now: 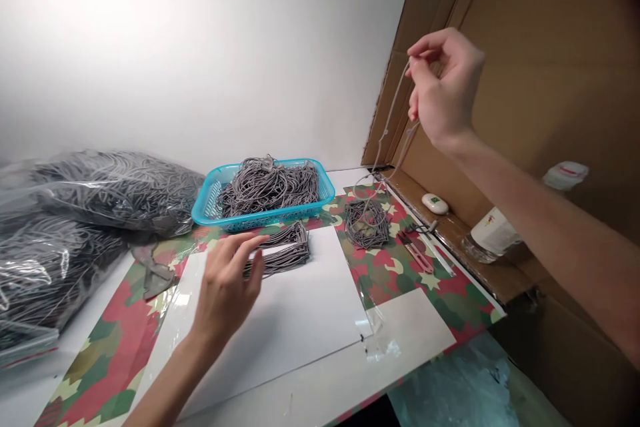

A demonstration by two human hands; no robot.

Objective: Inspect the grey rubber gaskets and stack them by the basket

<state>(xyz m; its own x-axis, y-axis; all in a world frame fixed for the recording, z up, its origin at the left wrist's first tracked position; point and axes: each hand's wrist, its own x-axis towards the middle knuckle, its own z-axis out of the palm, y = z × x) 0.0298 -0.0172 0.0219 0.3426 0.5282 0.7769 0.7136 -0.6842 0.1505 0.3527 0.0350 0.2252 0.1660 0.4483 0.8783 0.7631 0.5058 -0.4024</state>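
Note:
My right hand [445,83] is raised at the upper right, its fingertips pinched on a thin grey cord [389,121] that hangs in a loop toward the table. Below the cord lies a small tangled grey bunch [367,223]. My left hand [229,277] is over the white sheet [300,307], fingers apart and bent, beside a flat bundle of grey cords [287,253]; the fingers hide part of that bundle, and whether they touch it is unclear. Behind it stands a blue basket [200,210] heaped with grey cords [270,187].
Clear plastic bags of grey cords [120,187] fill the left side. Pink-handled snips [417,255] lie on the camouflage-patterned cover [380,273]. On the cardboard ledge at right are a white oval object [435,203] and a clear container with a white label [493,232].

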